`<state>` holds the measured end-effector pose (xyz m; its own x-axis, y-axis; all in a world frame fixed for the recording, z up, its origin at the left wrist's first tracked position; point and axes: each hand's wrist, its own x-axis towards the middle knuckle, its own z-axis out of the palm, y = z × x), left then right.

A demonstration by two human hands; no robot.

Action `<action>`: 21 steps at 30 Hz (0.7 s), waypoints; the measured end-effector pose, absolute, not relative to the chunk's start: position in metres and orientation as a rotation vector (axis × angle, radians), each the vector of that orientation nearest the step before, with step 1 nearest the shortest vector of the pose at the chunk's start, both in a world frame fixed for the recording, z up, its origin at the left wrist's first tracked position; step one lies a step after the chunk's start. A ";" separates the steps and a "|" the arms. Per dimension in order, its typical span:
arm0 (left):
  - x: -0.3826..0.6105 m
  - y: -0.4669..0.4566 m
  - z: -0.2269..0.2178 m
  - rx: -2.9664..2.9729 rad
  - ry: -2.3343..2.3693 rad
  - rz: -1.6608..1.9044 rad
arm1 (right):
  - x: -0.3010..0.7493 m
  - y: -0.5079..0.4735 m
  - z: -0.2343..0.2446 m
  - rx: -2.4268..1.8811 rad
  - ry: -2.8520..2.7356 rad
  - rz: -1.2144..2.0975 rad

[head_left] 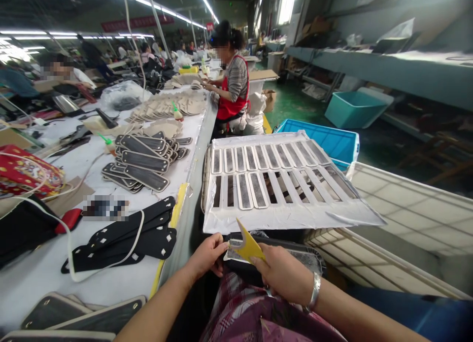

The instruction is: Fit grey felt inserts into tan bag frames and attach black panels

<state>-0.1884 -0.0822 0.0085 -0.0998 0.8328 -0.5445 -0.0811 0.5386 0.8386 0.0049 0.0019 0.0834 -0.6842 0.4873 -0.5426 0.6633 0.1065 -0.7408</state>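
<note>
My right hand (284, 273) is closed on a yellow plastic scraper (248, 244), its pointed tip up, over a long dark strip with a pale border (299, 256) that lies across my lap. My left hand (207, 257) pinches the left end of that strip with its fingertips. A silver bracelet (314, 291) sits on my right wrist. Just beyond my hands a white tray (281, 215) holds rows of similar grey strips laid side by side.
The long white worktable (44, 268) on my left carries black cut pieces (129, 238), stacked bordered strips (142, 162) and beige pieces (168, 108). A person in a red apron (231, 83) sits further along. Blue crates (332, 142) stand on the green floor; wire racks (410, 209) are at right.
</note>
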 end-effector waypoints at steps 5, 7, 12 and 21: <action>-0.185 -0.086 0.013 0.734 1.563 0.875 | 0.025 -0.011 0.080 1.312 2.033 -2.044; -0.189 -0.085 0.015 0.746 1.546 0.835 | 0.034 -0.020 0.072 1.269 2.013 -2.149; -0.199 -0.081 0.023 0.766 1.506 0.725 | 0.041 -0.042 0.062 1.275 1.884 -2.220; -0.198 -0.083 0.023 0.861 1.571 0.784 | 0.008 -0.076 0.032 1.329 1.662 -2.345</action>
<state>-0.1984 -0.0832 0.0233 -0.1088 0.8582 -0.5017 0.1153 0.5122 0.8511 0.0082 -0.0759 0.0316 -0.6474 0.4589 -0.6084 0.4222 -0.4486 -0.7877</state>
